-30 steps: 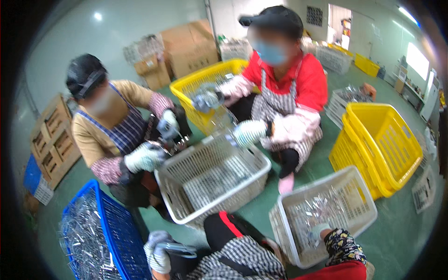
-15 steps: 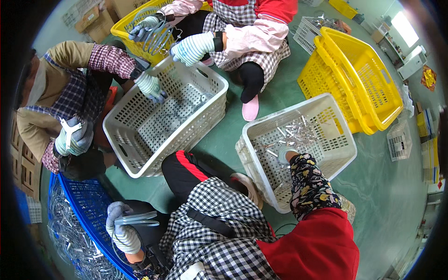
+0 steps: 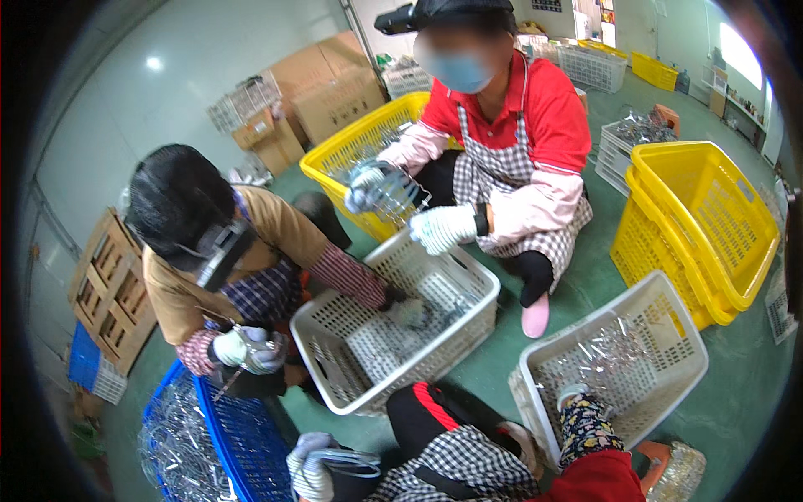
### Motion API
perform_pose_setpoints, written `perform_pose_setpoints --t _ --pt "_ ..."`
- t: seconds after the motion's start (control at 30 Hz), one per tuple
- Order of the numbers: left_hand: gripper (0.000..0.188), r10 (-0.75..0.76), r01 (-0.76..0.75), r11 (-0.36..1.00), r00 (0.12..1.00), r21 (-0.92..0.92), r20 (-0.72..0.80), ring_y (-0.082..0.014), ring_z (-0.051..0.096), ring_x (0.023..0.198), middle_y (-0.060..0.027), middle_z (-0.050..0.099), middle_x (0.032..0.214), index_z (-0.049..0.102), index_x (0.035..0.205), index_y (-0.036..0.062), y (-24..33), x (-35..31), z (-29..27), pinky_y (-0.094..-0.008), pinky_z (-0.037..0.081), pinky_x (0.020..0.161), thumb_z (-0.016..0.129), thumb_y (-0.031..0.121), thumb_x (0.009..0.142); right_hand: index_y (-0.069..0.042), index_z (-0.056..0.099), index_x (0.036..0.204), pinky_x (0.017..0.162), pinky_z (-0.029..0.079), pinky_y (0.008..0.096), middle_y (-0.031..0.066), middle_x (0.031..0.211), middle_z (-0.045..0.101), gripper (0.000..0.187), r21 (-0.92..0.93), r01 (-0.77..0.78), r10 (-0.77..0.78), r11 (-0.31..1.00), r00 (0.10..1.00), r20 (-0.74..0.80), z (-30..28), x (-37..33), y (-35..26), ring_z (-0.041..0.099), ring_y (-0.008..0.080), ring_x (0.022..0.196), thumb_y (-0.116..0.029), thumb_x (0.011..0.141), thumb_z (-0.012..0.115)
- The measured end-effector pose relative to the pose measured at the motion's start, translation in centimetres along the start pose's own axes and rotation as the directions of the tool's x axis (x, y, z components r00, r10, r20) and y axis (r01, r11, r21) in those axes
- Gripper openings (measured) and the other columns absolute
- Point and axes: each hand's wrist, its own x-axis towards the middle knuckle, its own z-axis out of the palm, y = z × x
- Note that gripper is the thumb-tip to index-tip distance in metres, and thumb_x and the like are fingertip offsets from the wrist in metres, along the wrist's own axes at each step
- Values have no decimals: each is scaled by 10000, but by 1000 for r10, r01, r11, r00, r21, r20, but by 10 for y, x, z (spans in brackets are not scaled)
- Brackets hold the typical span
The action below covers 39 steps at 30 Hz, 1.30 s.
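My left hand (image 3: 311, 468), in a striped knit glove, is closed around a few clear grey-blue plastic loops (image 3: 350, 458) above my lap at the lower edge. My right hand (image 3: 572, 396), also gloved, reaches down into a white basket (image 3: 535, 356) on the right. Small shiny metal pieces (image 3: 615, 345) lie loose on that basket's floor, just beyond the hand. Its fingers are mostly hidden, so whether they grip a piece does not show.
Between me and two co-workers stands another white basket (image 3: 314, 339) with clear loops inside. One co-worker's gloved hand (image 3: 408, 313) is in it; the other's hand (image 3: 368, 186) holds loops. A blue basket (image 3: 219, 427) is at left, stacked yellow baskets (image 3: 644, 243) at right.
My view has tilted up and turned left, so the scene sits lower and farther right. The left co-worker leans over the middle basket. My left hand keeps the loops; my right stays in its basket.
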Motion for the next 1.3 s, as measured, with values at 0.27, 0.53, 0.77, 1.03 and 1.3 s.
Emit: perform_pose_setpoints --t 0.27,0.53,0.77,1.03,1.3 --pt "420 -176 161 980 976 114 132 -208 592 841 -145 614 950 546 1012 -98 25 12 -9 -289 453 772 481 297 884 -85 660 1025 811 491 384 99 1079 637 408 152 -92 74 984 990 119 -65 -46 19 615 250 984 -370 736 616" --pt "433 -123 97 984 978 152 169 -223 580 863 -146 592 954 549 1029 -59 40 2 -12 -297 453 785 445 342 902 -46 626 1074 836 484 376 142 1108 617 501 171 -85 70 982 993 92 -132 -112 18 607 277 1000 -397 717 633" --pt "345 -317 296 846 948 -443 26 -158 526 576 -74 525 748 556 970 59 -2 20 -14 -260 456 493 626 363 821 -44 668 793 629 498 358 138 687 648 284 545 -3 325 839 806 -495 -279 -248 56 630 243 621 -315 708 679" --pt "725 -81 578 610 725 -541 683 -272 468 1165 -233 453 1278 493 1161 -116 20 15 44 -359 401 953 571 511 805 -78 629 939 499 409 372 72 675 567 233 -50 559 -229 828 255 -939 -405 -317 -137 539 253 555 -109 708 639" --pt "414 -41 335 560 925 -758 379 -299 447 1153 -236 358 1361 672 844 39 10 -19 25 -421 360 952 507 416 884 -139 648 937 882 400 471 17 1018 544 334 -464 744 -464 481 -233 -855 -367 -286 -263 494 206 1014 -237 618 641"
